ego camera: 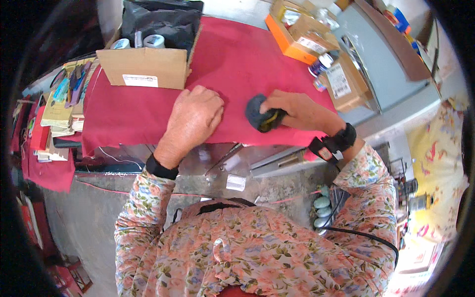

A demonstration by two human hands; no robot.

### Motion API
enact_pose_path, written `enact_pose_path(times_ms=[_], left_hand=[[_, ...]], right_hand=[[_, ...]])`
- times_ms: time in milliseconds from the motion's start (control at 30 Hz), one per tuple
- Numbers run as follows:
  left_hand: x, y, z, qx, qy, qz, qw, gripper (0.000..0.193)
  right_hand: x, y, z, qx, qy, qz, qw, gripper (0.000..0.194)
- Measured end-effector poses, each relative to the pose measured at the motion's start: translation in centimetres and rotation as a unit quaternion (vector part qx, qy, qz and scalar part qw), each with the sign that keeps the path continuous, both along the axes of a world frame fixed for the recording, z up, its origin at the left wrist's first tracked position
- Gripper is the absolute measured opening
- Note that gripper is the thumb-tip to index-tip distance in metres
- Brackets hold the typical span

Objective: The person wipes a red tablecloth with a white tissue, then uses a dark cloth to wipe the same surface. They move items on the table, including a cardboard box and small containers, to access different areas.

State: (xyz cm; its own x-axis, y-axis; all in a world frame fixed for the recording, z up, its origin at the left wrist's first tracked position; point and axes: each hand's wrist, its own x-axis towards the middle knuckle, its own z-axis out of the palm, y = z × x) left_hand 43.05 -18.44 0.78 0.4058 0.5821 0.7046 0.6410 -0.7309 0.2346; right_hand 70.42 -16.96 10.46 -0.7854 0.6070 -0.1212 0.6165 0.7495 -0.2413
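My left hand [196, 111] is curled into a fist on the red cloth [230, 55] near the table's front edge. Its fingertips are hidden beneath it, and nothing shows in its grip. To its right, my right hand [297, 107] grips a dark blue-grey rounded object [256, 111] with a black and yellow side. Its exact kind is blurred. The object is low over the cloth; whether it touches is not clear. A cardboard box [144, 67] with white-lidded jars [154, 41] stands just beyond my left hand.
On the right are an orange carton [287, 48], a small dark blue bottle with a white cap [321, 65] and a cardboard box [345, 83] bearing a label. Books [55, 115] with pens on top are stacked at left. A black cable [367, 235] crosses my right sleeve.
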Motion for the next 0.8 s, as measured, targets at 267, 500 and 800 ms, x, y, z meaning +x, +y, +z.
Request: enact_pose_path(times_ms=[267,500,800], left_hand=[[0.3,-0.2,-0.1,0.007,-0.034,-0.014,0.999,0.011],[0.2,-5.2,0.7,-0.234,-0.214,-0.158,0.935,0.018],[-1.5,-9.7,2.8,-0.385,-0.384,-0.224,0.809,0.021]], right_hand=[[2.9,-11.7,-3.0,-0.305,0.570,-0.355,0.675,0.054],[-0.9,-13.5,-5.1,-0.365,0.704,-0.258,0.552,0.054],[-6.9,-12.9,-5.6,-0.390,0.664,-0.196,0.607,0.054]])
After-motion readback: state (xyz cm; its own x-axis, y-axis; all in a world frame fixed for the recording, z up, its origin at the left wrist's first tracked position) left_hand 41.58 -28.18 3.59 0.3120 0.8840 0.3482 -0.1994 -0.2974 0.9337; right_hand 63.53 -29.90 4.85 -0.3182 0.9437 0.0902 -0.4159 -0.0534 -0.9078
